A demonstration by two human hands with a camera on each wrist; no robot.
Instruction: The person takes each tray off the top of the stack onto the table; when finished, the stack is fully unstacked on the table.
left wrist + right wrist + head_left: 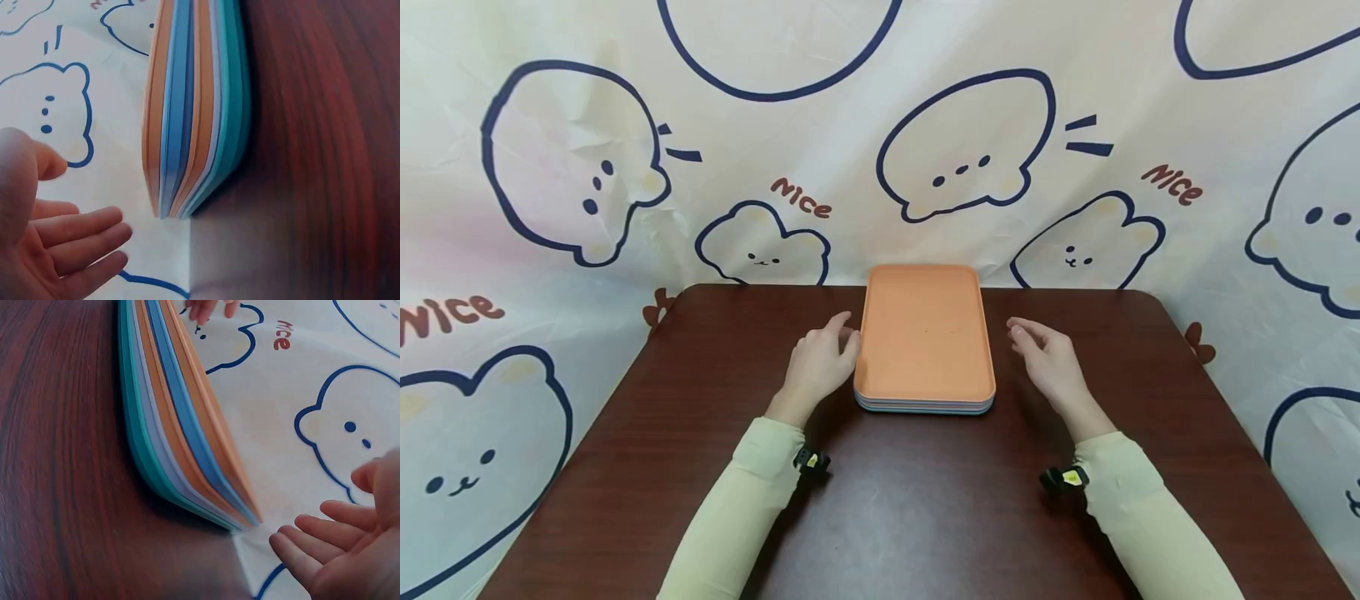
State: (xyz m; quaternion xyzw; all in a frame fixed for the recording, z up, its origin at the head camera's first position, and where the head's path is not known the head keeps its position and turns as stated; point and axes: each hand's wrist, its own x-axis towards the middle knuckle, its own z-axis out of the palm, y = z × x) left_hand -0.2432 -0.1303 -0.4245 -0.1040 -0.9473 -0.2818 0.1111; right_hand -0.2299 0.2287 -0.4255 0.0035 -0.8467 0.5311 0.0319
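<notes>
A stack of rectangular trays (925, 333) lies near the far edge of the table, an orange one on top. Seen from the side in the left wrist view, the stacked trays (178, 112) show orange, blue, orange, pale lilac and teal edges. My left hand (822, 358) is beside the stack's left side, fingers relaxed and holding nothing; in its wrist view, a gap separates the fingers (94, 240) from the trays. To the right of the stack, my right hand (1051, 364) hovers apart from it, its fingers (319, 540) loosely extended with nothing in them.
The dark brown wooden table (880, 508) has rounded far corners. Behind it and at both sides hangs a pale cloth (850, 150) printed with bear outlines and the word "Nice". A dark wrist strap device (811, 461) sits on the left wrist, another device (1063, 478) on the right.
</notes>
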